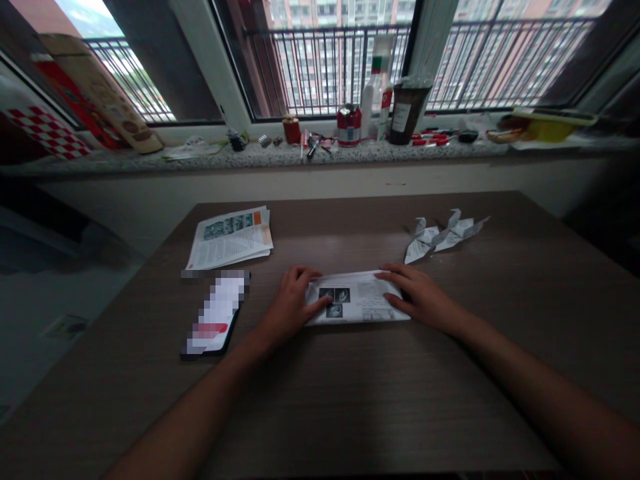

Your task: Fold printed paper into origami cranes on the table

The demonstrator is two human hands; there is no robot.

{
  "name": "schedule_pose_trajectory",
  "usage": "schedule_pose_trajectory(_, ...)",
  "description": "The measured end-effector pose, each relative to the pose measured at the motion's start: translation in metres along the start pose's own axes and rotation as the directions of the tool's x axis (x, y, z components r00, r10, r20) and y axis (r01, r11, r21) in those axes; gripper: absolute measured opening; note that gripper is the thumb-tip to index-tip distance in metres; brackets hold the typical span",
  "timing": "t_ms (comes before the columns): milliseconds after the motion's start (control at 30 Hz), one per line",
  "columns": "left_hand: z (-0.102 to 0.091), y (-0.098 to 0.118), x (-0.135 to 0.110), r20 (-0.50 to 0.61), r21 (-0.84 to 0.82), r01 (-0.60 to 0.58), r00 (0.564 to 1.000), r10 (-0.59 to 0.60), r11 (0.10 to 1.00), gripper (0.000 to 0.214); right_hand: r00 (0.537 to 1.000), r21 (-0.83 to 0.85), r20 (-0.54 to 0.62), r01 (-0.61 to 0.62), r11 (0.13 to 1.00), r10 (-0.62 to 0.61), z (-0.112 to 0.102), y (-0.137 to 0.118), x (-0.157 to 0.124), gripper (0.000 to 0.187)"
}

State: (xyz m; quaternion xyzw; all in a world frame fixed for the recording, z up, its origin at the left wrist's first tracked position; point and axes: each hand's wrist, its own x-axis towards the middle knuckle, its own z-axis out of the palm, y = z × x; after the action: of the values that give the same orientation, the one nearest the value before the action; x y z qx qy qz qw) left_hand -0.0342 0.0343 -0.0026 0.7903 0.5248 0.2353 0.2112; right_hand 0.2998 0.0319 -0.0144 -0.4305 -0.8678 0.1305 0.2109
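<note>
"Forearms (203, 403) nearest us, reaching in over the table (340, 407) from either side. What do we have between the hands?"

"Folded printed paper (363, 303), flat on the table. We log its long axis as crosswise, running from left hand (293, 300) to right hand (423, 297)."

"Which hand is nearer?"

"Neither: both touch it, one at each short end. We note the left thumb lying over the dark printed pictures, the right thumb on the opposite end."

"And the fingers?"

"Spread apart from the thumbs on both hands, fingertips at the far long edge, thumbs on the upper face. We cannot tell whether any tip is tucked beneath."

"Surroundings?"

"Phone (217, 317) to the left, printed sheets (233, 237) beyond it; paper birds (456, 233) beyond the right hand, not touching it."
</note>
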Motion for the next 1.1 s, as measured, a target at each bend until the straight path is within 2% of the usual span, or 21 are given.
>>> schedule_pose_trajectory(200, -0.002, 0.005, -0.001, -0.018, -0.041, -0.064, 0.998, 0.064, 0.997, 0.031, 1.000, 0.104, -0.013, -0.007, 0.995, 0.008, -0.004, -0.005, 0.002, 0.050)
schedule_pose_trajectory(367, -0.007, 0.013, -0.003, 0.044, -0.155, 0.028, 0.999, -0.022, 0.987, 0.028, 0.998, 0.160, -0.042, -0.044, 0.986, 0.051, -0.005, -0.006, 0.002, 0.060)
schedule_pose_trajectory(600, -0.010, 0.016, -0.003, 0.085, -0.234, 0.055, 0.996, -0.036, 0.971, 0.030, 0.994, 0.217, -0.089, -0.048, 0.975, 0.069, -0.009, -0.005, 0.003, 0.039)
schedule_pose_trajectory(733, -0.011, 0.021, -0.003, 0.099, -0.263, 0.045, 0.995, -0.020, 0.964, 0.030, 0.994, 0.268, -0.045, -0.083, 0.960, 0.099, -0.016, -0.008, 0.003, 0.024)
schedule_pose_trajectory(1100, -0.006, 0.027, -0.005, 0.162, -0.347, 0.043, 0.987, 0.015, 0.937, 0.031, 0.989, 0.233, 0.138, -0.091, 0.968, 0.060, -0.029, -0.019, 0.003, 0.026)
